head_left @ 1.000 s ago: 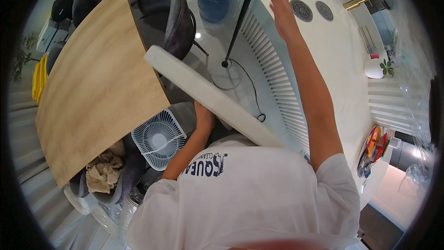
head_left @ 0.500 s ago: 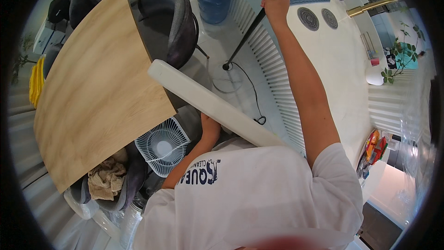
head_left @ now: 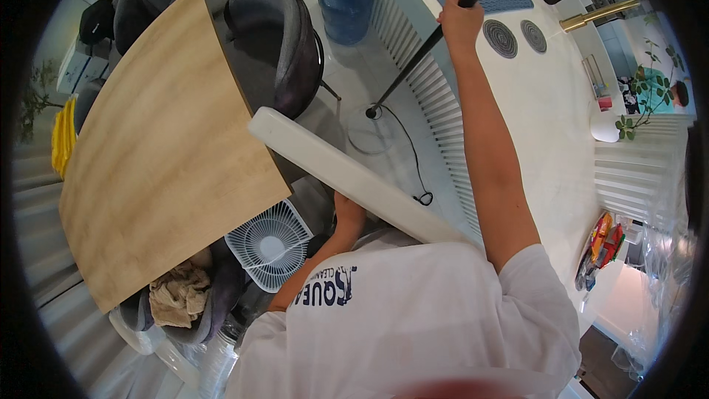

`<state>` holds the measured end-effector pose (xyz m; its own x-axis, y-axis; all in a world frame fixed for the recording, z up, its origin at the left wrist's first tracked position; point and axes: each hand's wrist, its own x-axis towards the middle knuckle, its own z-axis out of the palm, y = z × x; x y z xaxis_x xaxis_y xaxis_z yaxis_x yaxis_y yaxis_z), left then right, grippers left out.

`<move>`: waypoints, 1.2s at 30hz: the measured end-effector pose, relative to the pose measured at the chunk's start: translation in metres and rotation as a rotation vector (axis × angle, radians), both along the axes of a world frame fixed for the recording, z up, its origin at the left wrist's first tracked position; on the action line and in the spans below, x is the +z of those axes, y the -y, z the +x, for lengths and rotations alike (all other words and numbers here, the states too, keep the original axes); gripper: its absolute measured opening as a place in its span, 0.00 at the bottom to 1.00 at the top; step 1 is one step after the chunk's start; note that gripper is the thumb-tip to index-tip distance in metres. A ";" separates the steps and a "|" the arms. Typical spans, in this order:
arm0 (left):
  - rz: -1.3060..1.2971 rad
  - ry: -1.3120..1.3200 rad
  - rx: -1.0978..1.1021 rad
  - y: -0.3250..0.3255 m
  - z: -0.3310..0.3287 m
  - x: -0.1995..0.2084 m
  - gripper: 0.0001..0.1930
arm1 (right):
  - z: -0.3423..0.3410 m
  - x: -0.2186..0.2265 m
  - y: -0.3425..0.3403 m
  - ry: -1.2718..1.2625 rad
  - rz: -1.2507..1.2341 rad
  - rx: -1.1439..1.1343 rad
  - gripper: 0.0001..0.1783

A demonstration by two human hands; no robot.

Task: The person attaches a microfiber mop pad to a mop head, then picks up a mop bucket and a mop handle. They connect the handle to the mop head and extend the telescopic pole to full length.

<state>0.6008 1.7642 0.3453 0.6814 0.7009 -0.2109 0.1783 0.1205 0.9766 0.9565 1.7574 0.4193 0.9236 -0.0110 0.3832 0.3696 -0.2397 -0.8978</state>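
My right hand (head_left: 462, 24) is closed round a slim black pole (head_left: 417, 57) with a gold upper section. The pole slants from the floor up over the counter's edge, its top outside the picture. At its foot lies a thin black cord (head_left: 413, 149). A long off-white slab with a rounded end (head_left: 340, 166) runs slantwise in front of my chest. My left forearm (head_left: 346, 223) reaches under this slab, which hides the left hand's fingers. Beside that forearm is a white box fan with a round grille (head_left: 272, 247).
A wooden table (head_left: 170, 155) stands to the left, with a grey upholstered chair (head_left: 277, 44) at its far side and a cloth-laden chair (head_left: 179, 295) nearer. A blue water bottle (head_left: 346, 11) stands by the ribbed counter front. The white counter (head_left: 550, 140) fills the right.
The whole view has shifted slightly. My right hand and the pole's upper part have moved a little to the right, while its foot stays in place on the floor.
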 end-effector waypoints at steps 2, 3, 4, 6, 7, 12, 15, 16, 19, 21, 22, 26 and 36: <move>0.002 -0.011 0.000 0.000 0.002 0.007 0.09 | 0.003 0.001 0.007 -0.017 -0.019 -0.045 0.15; 0.004 -0.008 -0.006 0.000 0.002 0.008 0.09 | 0.003 0.002 0.010 -0.024 -0.030 -0.062 0.15; 0.004 0.009 -0.024 0.000 0.002 0.003 0.08 | 0.003 0.002 0.013 -0.029 -0.041 -0.080 0.15; -0.021 0.012 -0.032 -0.003 0.004 0.003 0.08 | 0.000 0.007 0.015 -0.078 -0.012 -0.138 0.16; -0.045 0.000 -0.021 -0.003 0.006 0.006 0.08 | 0.000 0.006 0.016 -0.116 -0.029 -0.176 0.17; -0.095 -0.016 -0.018 -0.013 0.012 0.015 0.08 | 0.007 0.011 0.027 -0.175 -0.060 -0.299 0.19; -0.141 -0.023 -0.020 -0.022 0.015 0.018 0.07 | 0.015 0.012 0.037 -0.217 -0.098 -0.406 0.19; -0.126 -0.017 -0.050 -0.028 0.014 0.012 0.07 | 0.016 0.009 0.039 -0.216 -0.084 -0.401 0.18; -0.318 0.076 -0.002 -0.035 0.016 -0.003 0.07 | 0.003 0.019 0.036 -0.226 -0.067 -0.397 0.18; -0.445 0.103 0.032 -0.040 0.020 -0.001 0.07 | 0.001 0.018 0.042 -0.244 -0.077 -0.431 0.18; -0.468 0.086 0.032 -0.045 0.021 0.003 0.07 | 0.000 0.017 0.044 -0.248 -0.068 -0.439 0.18; -0.445 0.115 0.051 -0.055 0.025 0.011 0.08 | -0.016 0.022 0.062 -0.274 -0.018 -0.425 0.18; -0.367 0.110 0.009 -0.074 0.034 0.015 0.10 | -0.042 0.034 0.076 -0.247 0.051 -0.385 0.14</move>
<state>0.6345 1.8381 0.3605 0.7077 0.5988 -0.3750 0.0724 0.4665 0.8815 0.9145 1.6813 0.4533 0.9122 -0.3846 0.1417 0.0352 -0.2711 -0.9619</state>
